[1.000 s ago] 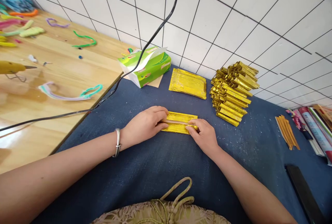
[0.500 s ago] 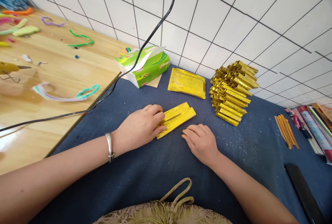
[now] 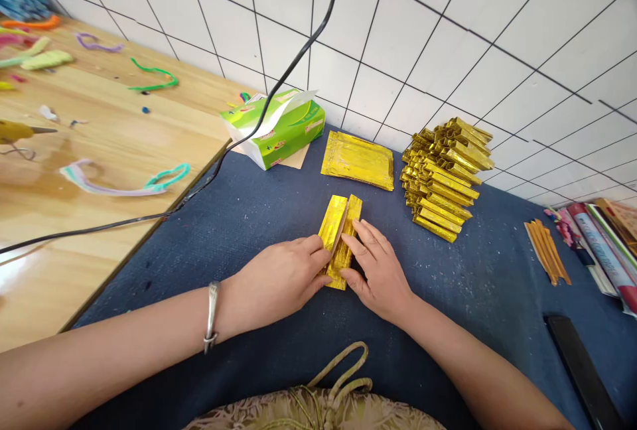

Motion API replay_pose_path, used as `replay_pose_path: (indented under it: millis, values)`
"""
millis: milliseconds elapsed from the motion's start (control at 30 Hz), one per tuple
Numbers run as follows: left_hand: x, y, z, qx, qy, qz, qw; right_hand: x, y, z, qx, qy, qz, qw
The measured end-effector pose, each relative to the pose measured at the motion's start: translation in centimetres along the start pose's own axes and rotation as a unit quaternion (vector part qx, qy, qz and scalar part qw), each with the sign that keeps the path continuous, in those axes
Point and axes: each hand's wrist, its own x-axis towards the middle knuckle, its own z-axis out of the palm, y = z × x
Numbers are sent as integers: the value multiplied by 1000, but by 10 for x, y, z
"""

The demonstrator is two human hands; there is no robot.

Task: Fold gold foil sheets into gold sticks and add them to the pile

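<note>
A folded sheet of gold foil paper lies on the dark blue tabletop, its two long sides turned inward with a narrow gap between them. My left hand grips its left edge between thumb and fingers. On the opposite edge, my right hand has its thumb and fingers closed on the paper. Beyond my hands lies a flat stack of gold foil sheets. To its right rises a pile of folded gold paper strips, with hollow ends showing.
A green tissue pack stands by the tiled wall, with a black cable crossing before it. Coloured craft strips and a yellow glue gun lie on the wooden table at left. Orange strips and a black bar lie at right.
The gold paper has turned from slanting rightward to nearly upright in view. My right hand has moved up onto its right side; my left hand still holds the left side.
</note>
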Motion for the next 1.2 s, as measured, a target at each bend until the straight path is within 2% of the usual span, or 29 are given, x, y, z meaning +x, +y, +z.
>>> replay_pose_path:
  millis: [200, 367, 533, 700, 1200]
  values:
    - [3, -9, 5, -44, -5, 42, 998, 3, 5, 4, -16, -59, 13, 998]
    - [10, -25, 8, 20, 67, 59, 996, 2, 6, 4, -30, -76, 40, 996]
    - [12, -34, 17, 76, 31, 69, 994, -2, 8, 5, -44, -68, 46, 996]
    - [11, -35, 25, 91, 16, 76, 993, -5, 10, 10, -53, -65, 46, 995]
    - [14, -31, 31, 109, 32, 78, 990, -4, 6, 8, -77, -82, 55, 992]
